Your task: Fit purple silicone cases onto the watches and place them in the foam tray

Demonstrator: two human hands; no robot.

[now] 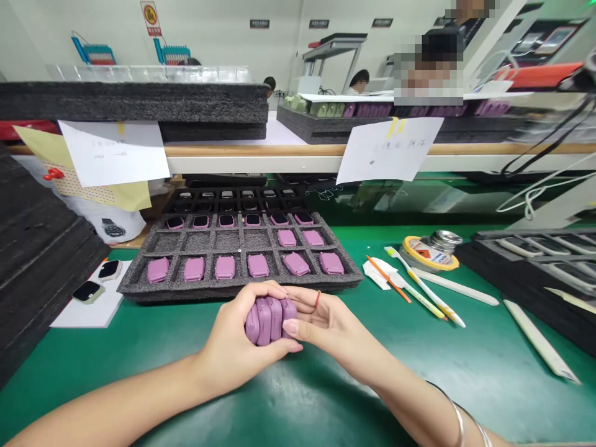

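Note:
Several purple watch cases [264,321] stand side by side in a stack between my two hands, above the green table. My left hand [233,329] wraps round the stack from the left, fingers behind and thumb below. From the right, my right hand [326,323] holds the end case, its thumb on the front. Behind them lies a dark foam tray [242,287] with compartments. Purple cases [225,267] fill its front row, two more sit at the right of the middle row, and dark-screened watches [226,221] lie in the row behind. Several middle compartments are bare.
Two watches [88,292] rest by white paper at the left, beside stacked black foam [41,273]. Brushes [423,288], a round tin [431,251] and another tray [535,273] are at the right. A shelf [298,162] spans the back.

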